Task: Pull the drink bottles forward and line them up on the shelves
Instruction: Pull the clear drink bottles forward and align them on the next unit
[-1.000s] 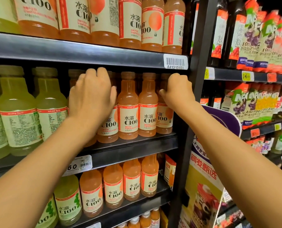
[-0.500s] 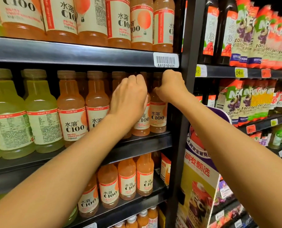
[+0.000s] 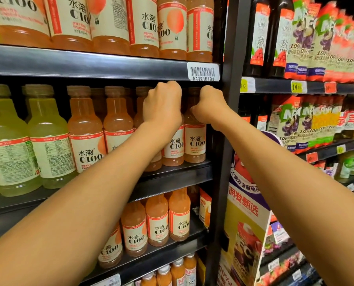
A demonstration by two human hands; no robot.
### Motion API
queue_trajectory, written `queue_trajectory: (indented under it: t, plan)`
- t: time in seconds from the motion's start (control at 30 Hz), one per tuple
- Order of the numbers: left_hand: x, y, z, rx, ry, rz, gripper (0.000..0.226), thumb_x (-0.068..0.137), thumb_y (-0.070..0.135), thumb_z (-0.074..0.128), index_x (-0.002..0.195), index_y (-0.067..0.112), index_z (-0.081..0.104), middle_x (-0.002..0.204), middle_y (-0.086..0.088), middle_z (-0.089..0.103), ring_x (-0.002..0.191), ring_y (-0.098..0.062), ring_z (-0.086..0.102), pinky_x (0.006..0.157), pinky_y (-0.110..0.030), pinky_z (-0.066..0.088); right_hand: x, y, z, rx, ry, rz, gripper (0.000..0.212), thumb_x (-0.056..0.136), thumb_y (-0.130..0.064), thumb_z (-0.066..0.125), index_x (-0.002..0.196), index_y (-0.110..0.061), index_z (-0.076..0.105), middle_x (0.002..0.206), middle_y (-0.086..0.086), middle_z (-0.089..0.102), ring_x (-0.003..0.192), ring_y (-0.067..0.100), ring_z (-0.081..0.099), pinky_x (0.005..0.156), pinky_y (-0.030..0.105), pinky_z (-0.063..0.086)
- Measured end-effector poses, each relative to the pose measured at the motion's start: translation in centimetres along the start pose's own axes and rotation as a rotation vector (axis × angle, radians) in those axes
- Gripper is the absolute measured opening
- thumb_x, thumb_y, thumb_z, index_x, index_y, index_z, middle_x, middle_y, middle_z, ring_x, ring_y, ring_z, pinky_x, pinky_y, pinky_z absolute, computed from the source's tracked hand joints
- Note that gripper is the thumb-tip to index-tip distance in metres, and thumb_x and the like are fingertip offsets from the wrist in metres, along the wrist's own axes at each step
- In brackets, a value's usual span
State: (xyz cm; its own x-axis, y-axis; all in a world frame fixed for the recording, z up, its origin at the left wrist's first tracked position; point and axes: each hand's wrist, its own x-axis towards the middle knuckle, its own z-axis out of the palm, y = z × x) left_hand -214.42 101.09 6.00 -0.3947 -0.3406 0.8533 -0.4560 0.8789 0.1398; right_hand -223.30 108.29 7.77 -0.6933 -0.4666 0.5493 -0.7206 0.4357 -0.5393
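Middle shelf (image 3: 172,174), right end. Little headroom: my knuckles sit just under the upper shelf's front edge (image 3: 89,65); the black upright (image 3: 231,120) closes off the right. Left hand (image 3: 161,104) has a curled grip on the neck of an orange C100 bottle (image 3: 175,149), second from the end. Right hand (image 3: 210,106) grips the end bottle (image 3: 195,145) by its neck. Half a second ago my left hand was lower and farther left. Yellow-green bottles (image 3: 48,141) stand at far left.
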Motion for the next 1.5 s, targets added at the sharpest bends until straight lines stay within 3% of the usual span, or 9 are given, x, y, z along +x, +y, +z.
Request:
queue_trajectory:
  t: [0.3,0.53,0.87,1.07,1.17,1.23,1.37,1.43,1.5]
  plan:
    - [0.1,-0.1,0.2,0.023,0.008,0.017,0.027,0.081,0.012,0.076,0.101,0.004,0.059,0.100,-0.019,0.063,0.095,-0.042,0.063,0.061,-0.037,0.037,-0.4,0.0,0.2,0.045,-0.012,0.000,0.014,0.087,-0.004,0.062,0.100,-0.005,0.057,0.106,0.014,0.061,0.094,0.030,0.061,0.082,0.038,0.056]
    - [0.0,-0.2,0.1,-0.028,0.020,0.006,0.021,0.084,0.012,0.074,0.097,0.005,0.058,0.097,-0.018,0.063,0.093,-0.040,0.064,0.061,-0.035,0.040,-0.5,0.3,0.6,0.068,0.016,-0.006,0.010,0.087,-0.004,0.061,0.091,-0.009,0.053,0.100,0.012,0.059,0.088,0.029,0.059,0.071,0.035,0.052]
    - [-0.5,-0.1,-0.2,-0.041,0.002,-0.006,0.022,0.088,0.016,0.070,0.104,0.007,0.057,0.100,-0.016,0.063,0.094,-0.038,0.064,0.061,-0.034,0.041,-0.4,0.9,1.5,0.079,0.073,-0.001,0.033,0.090,-0.011,0.064,0.119,-0.001,0.053,0.118,0.018,0.060,0.105,0.036,0.062,0.087,0.044,0.055]
    - [-2.8,-0.7,-1.8,-0.103,0.059,0.073,0.030,0.093,0.034,0.060,0.112,0.011,0.054,0.101,-0.007,0.061,0.090,-0.026,0.063,0.062,-0.028,0.041,-1.9,1.6,1.6,-0.046,0.210,-0.146,0.032,0.093,-0.023,0.060,0.118,-0.006,0.048,0.116,0.014,0.055,0.106,0.036,0.059,0.075,0.036,0.046]
    - [-4.3,-2.4,-4.0,-0.179,0.103,0.074,0.038,0.092,0.039,0.060,0.119,0.012,0.061,0.106,-0.002,0.067,0.096,-0.016,0.063,0.074,-0.024,0.049,-3.4,1.8,0.9,-0.112,0.261,-0.243,0.032,0.092,-0.028,0.062,0.114,-0.010,0.050,0.111,0.011,0.054,0.103,0.034,0.057,0.069,0.034,0.038]
    - [-5.5,-4.0,-5.8,-0.222,0.119,0.025,0.039,0.091,0.041,0.060,0.119,0.014,0.064,0.106,0.001,0.069,0.096,-0.012,0.064,0.082,-0.028,0.054,-4.4,1.8,0.4,-0.147,0.292,-0.287,0.037,0.090,-0.034,0.064,0.119,-0.013,0.052,0.113,0.009,0.056,0.103,0.031,0.057,0.070,0.034,0.041]
    - [-7.8,-8.6,-9.7,-0.153,0.148,-0.124,0.034,0.089,0.042,0.062,0.111,0.016,0.068,0.099,0.004,0.070,0.092,-0.010,0.064,0.083,-0.035,0.056,-6.3,-0.1,0.9,0.082,0.164,-0.389,0.052,0.087,-0.042,0.068,0.132,-0.020,0.054,0.124,0.002,0.062,0.113,0.020,0.059,0.091,0.034,0.050]
    - [-8.9,-11.0,-11.7,-0.076,0.138,-0.195,0.034,0.088,0.041,0.063,0.111,0.016,0.068,0.100,0.004,0.071,0.092,-0.010,0.065,0.083,-0.036,0.056,-7.1,-1.9,1.6,0.235,0.057,-0.411,0.051,0.085,-0.044,0.071,0.129,-0.022,0.059,0.120,-0.003,0.065,0.112,0.014,0.060,0.091,0.026,0.047]
    - [-10.2,-13.3,-13.6,-0.020,0.136,-0.270,0.034,0.087,0.041,0.065,0.109,0.016,0.068,0.098,0.004,0.071,0.090,-0.010,0.066,0.083,-0.037,0.056,-7.8,-3.7,2.6,0.367,-0.073,-0.418,0.049,0.083,-0.045,0.074,0.126,-0.024,0.062,0.113,-0.008,0.067,0.105,0.010,0.062,0.092,0.028,0.051]
